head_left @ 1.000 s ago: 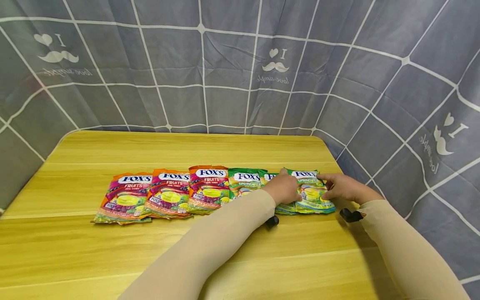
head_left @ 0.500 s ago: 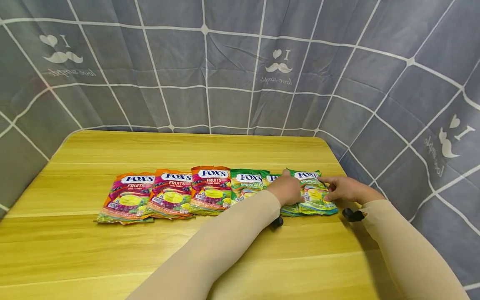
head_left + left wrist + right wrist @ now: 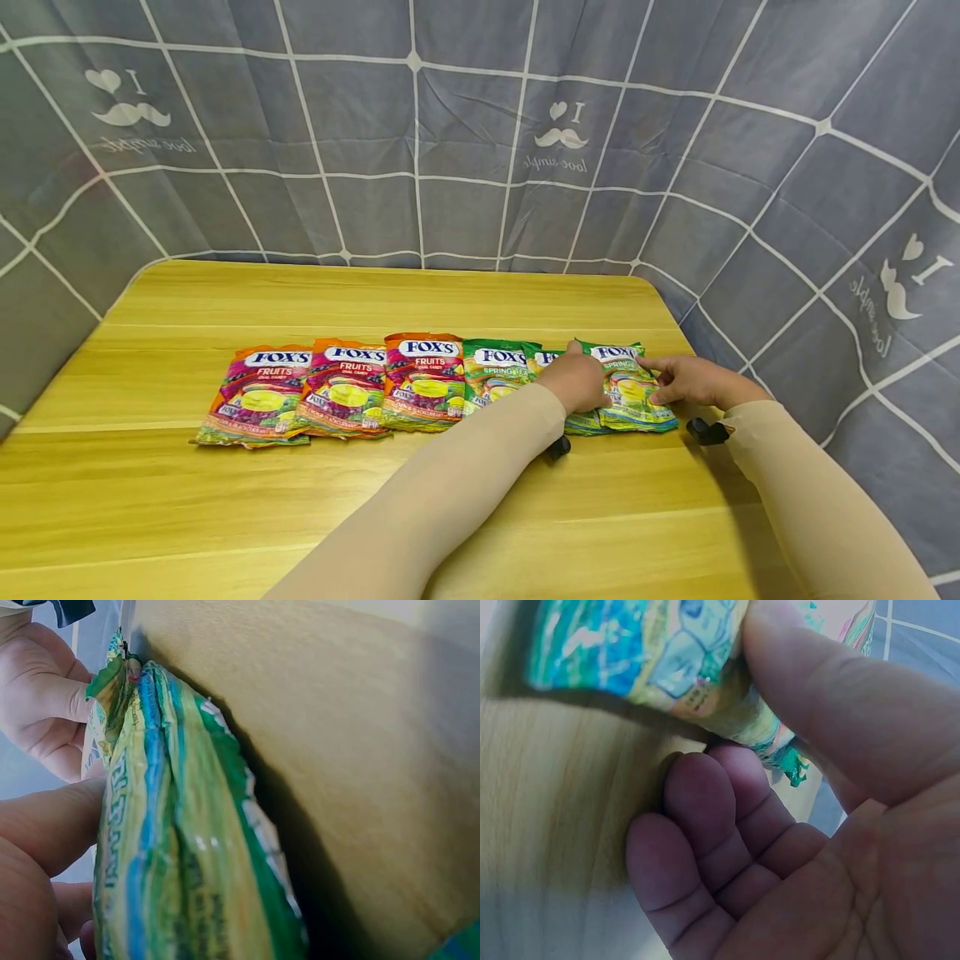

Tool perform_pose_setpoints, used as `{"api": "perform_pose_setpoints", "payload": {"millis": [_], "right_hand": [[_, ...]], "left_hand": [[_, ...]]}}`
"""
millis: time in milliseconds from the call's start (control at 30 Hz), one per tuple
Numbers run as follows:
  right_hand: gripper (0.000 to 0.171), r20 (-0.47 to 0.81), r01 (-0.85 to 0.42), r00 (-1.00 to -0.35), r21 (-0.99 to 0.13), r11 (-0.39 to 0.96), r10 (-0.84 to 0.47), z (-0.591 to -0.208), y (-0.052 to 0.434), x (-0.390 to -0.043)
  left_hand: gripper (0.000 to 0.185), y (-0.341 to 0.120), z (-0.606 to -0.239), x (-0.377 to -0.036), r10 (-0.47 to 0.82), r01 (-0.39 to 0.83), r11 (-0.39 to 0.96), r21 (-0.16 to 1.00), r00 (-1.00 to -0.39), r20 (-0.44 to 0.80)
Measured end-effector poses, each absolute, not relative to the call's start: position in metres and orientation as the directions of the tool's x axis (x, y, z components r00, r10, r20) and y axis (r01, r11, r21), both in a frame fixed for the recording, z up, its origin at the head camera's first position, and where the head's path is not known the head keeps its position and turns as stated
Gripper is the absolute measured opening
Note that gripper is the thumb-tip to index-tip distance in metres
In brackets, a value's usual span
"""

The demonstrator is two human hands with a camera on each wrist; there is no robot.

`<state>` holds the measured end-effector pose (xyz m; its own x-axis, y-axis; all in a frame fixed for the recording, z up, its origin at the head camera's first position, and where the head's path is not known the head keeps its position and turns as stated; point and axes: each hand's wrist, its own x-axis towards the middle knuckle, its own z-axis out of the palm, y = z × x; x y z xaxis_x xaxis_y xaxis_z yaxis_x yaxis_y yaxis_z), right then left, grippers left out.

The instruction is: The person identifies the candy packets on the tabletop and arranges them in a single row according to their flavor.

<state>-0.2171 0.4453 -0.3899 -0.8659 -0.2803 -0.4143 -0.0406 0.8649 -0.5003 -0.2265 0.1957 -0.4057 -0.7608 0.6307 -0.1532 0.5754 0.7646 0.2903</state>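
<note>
Hands work at the right end of a row of candy bags on the wooden table [image 3: 150,500]. The left hand [image 3: 576,382] pinches the left edge of the rightmost green bag [image 3: 628,387], thumb on its face, fingers curled beneath. The right hand [image 3: 688,380] grips the right edge, thumb on top, fingers tucked under. This bag overlaps the next green bag [image 3: 491,371]. Three red fruit bags [image 3: 345,387] lie further left.
</note>
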Motion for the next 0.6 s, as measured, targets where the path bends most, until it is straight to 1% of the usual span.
{"api": "perform_pose_setpoints", "payload": {"millis": [233, 600], "right_hand": [[0.085, -0.424, -0.029, -0.861, -0.507, 0.861, -0.279, -0.3913, 0.4450, -0.2189], [0.084, -0.429, -0.035, -0.861, -0.486, 0.873, -0.273, -0.3891, 0.4435, -0.2182]], "left_hand": [[0.036, 0.1966, -0.4058, -0.2266, 0.615, 0.556, 0.777, 0.294, -0.771, -0.167], [0.038, 0.1961, -0.4042, -0.2255, 0.603, 0.532, 0.781, 0.327, -0.779, -0.171]]}}
